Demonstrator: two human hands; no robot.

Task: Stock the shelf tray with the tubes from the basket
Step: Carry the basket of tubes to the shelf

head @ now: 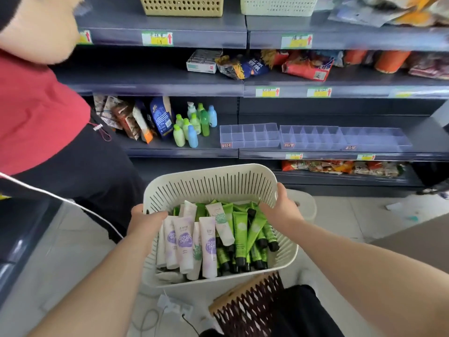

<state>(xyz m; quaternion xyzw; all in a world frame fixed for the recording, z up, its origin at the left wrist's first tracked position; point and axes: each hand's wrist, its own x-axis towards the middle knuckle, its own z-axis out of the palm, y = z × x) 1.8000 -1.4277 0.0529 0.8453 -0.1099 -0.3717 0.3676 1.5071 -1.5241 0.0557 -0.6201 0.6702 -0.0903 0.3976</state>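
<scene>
A cream slotted basket [213, 183] sits low in front of me, filled with several white-and-purple tubes [184, 242] on the left and green tubes with black caps [243, 239] on the right. My left hand [145, 220] grips the basket's left rim. My right hand [281, 205] grips its right rim, thumb outside and fingers inside. Three clear divided trays stand in a row on the shelf above and behind the basket: one [250, 136] at the left, one [313, 137] in the middle, one [374, 139] at the right. All three look empty.
Another person in a red top and dark trousers [48, 132] stands close at the left. Small green and blue bottles [194, 125] and boxes share the tray shelf. Snack bags fill the shelves above and below. A dark lattice crate [247, 307] and a cable lie on the floor.
</scene>
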